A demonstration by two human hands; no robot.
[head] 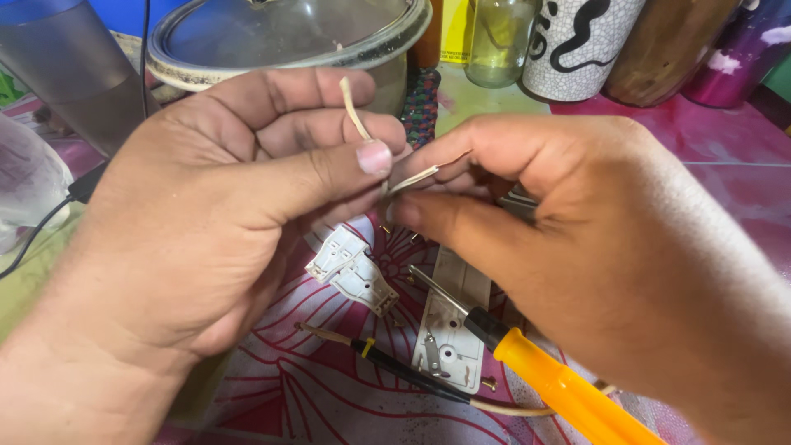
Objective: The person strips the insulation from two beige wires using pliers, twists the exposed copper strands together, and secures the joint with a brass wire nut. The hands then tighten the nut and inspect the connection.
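My left hand pinches a thin cream wire between thumb and fingers; the wire's upper end curves up past my fingers. My right hand meets it from the right and grips the wire's other strand between thumb and forefinger. Both hands hover just above the table. Below them lie white plastic switch parts, a white backplate, an orange-handled screwdriver and a thin black tester screwdriver.
A pink floral tablecloth covers the table. Small screws lie near the backplate. At the back stand a glass-lidded pot, a glass bottle, a patterned white jar and dark containers. A black cable runs at the left.
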